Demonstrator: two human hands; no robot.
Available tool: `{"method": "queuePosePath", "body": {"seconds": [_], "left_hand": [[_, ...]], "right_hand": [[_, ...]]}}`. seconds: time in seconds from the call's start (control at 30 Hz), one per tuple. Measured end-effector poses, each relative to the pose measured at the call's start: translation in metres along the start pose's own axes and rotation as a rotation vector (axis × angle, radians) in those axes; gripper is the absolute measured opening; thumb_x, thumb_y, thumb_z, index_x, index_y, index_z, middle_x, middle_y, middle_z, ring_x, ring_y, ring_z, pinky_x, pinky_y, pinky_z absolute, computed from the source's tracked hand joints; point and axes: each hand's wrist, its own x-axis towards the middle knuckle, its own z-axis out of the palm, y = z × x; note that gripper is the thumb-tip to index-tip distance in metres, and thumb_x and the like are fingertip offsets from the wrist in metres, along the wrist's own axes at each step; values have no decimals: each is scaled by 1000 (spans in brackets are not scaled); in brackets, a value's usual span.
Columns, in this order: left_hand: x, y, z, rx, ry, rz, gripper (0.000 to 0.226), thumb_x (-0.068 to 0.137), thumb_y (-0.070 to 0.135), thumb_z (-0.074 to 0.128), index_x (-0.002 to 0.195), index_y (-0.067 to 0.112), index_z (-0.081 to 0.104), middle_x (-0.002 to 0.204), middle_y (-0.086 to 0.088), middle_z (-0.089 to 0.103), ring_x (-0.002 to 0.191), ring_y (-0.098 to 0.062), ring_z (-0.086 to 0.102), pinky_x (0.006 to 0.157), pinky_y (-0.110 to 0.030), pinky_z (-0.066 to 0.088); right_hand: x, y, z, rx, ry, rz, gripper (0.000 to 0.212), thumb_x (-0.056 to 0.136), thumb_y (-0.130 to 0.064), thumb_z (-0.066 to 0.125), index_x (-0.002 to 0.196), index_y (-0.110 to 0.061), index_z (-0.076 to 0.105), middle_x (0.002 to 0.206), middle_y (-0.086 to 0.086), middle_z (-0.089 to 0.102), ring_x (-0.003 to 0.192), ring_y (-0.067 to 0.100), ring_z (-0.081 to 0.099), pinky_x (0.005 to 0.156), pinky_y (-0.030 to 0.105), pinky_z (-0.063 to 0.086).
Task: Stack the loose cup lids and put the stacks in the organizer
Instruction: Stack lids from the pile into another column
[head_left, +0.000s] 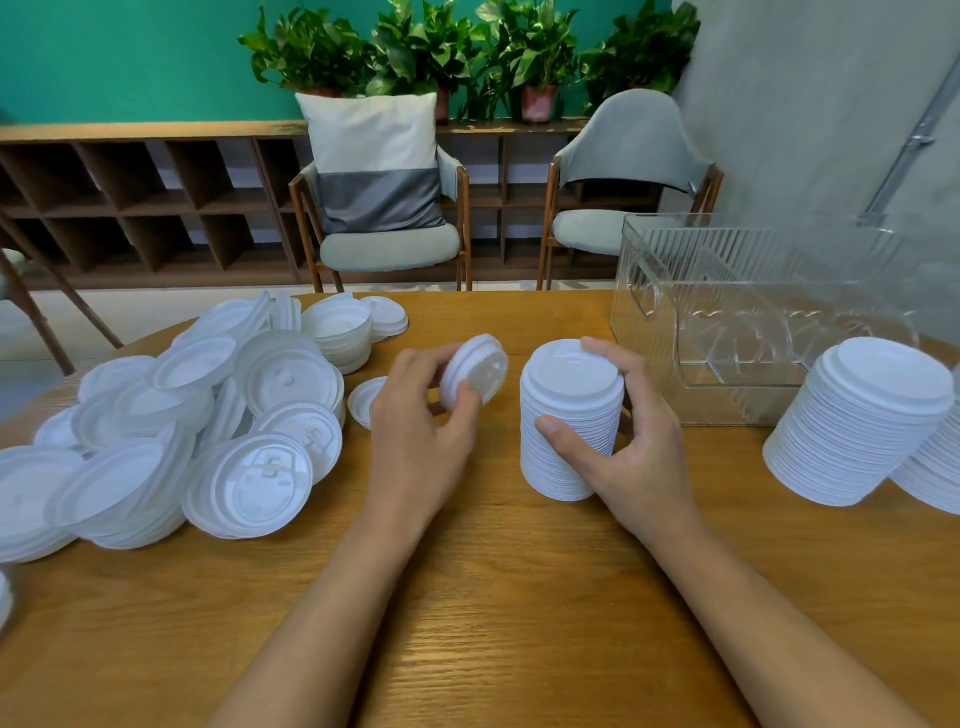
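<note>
Head view: our left hand (415, 415) has fingers and thumb curled round a few nested lids (475, 370). It holds them tilted on their edge, just left of the tall stack (571, 421). Our right hand (623, 452) grips this stack from its right side, with the thumb on the front wall low down, the fingers wrapped behind, and one fingertip on the top rim. The stack stands upright on the table (493, 597). The loose lids (208, 426) lie in a big pile well to the left of the left hand's grip. The clear organizer (727, 322) stands beyond the right hand's grip, and more tall stacks (862, 421) stand further right.

We judge that the step in hand is to add the held lids on top of the stack. To do it well, we should turn them flat, same side up as the top lid. Then we should take the fingertip off the rim, center the lids and press softly until they seat, with the right hand steadying the stack.
</note>
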Motion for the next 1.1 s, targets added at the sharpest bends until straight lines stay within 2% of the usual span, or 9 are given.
{"method": "queuePosePath", "body": {"seconds": [0.1,0.2,0.33,0.43,0.57,0.73,0.87,1.0,1.1], "left_hand": [[2,5,-4,-142,84,-108,28,101,16,61,124,28,71,117,16,67,107,-1,63,81,-17,54],[4,12,-6,-394,121,-302,29,105,16,56,128,24,73,120,12,74,110,-8,70,85,-37,64],[6,25,-9,-594,33,-421,29,108,16,53,127,25,73,120,6,77,109,-12,73,74,-26,61],[4,28,-7,-594,-23,-404,31,106,20,58,136,26,68,110,6,76,94,-9,75,70,-28,61],[-2,31,-1,-438,-76,-228,26,104,24,63,129,26,72,85,-15,64,66,-12,57,65,-30,52],[-6,32,2,-304,-126,-134,19,102,33,66,116,28,77,82,-14,60,72,-12,54,66,-18,42],[-6,30,1,-265,-221,-118,46,89,60,64,128,35,72,115,13,66,109,-4,63,83,-12,46],[-8,32,1,-353,-288,-159,57,83,53,81,135,33,67,128,18,69,124,-3,62,99,-29,55],[-10,35,2,-339,-230,-130,56,80,48,83,130,29,69,124,16,72,121,-1,63,96,-22,54]], "right_hand": [[0,1,0,-7,1,-9,73,82,-53,79,143,-24,52,140,-10,59,132,17,56,103,45,53],[0,-1,0,-22,-3,-19,74,83,-53,78,146,-24,51,140,-8,58,133,17,56,105,39,52],[-1,-2,0,-3,-13,-4,75,84,-52,77,150,-27,50,142,-7,58,134,17,55,106,41,53],[-1,-5,1,3,-33,-19,79,85,-52,78,154,-28,46,145,-9,57,136,17,55,106,44,53],[-2,-8,4,42,-67,-36,89,85,-47,80,159,-38,33,150,-10,55,138,15,55,107,48,53],[-4,-10,7,47,-68,-93,76,86,-45,80,152,-35,44,148,-10,56,136,20,57,104,50,54],[-5,-11,6,57,-68,-87,73,86,-46,80,149,-32,46,145,-10,58,133,20,59,100,47,57],[-4,-9,4,66,-101,-63,74,86,-46,78,151,-29,46,148,-10,55,134,20,57,99,48,57],[-3,-8,3,75,-125,-28,75,86,-47,78,151,-27,47,146,-11,56,134,21,57,98,48,57]]}}
